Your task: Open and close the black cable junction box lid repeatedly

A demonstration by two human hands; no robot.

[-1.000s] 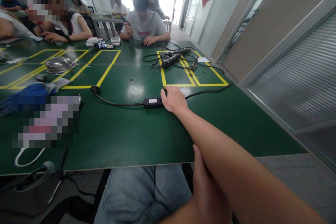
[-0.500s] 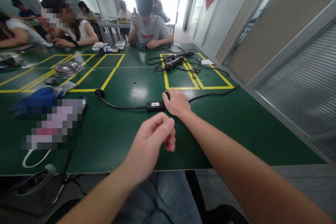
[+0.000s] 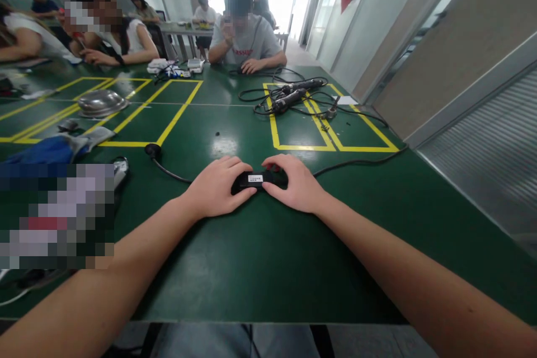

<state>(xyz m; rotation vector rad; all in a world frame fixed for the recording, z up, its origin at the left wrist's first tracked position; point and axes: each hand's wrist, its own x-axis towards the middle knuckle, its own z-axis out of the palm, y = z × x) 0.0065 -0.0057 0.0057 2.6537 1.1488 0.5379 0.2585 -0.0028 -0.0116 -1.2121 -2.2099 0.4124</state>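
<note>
A green counter marked with yellow tape carries a labelled black box, a plug and cord to its left, a blue glove and metal bowl farther left, two black tools farther back, and a white card to their right

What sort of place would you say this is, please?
Probably a workshop or hands-on training room: a long green table marked with yellow tape rectangles, black corded tools lying on it, and a person seated at its far side.
</note>
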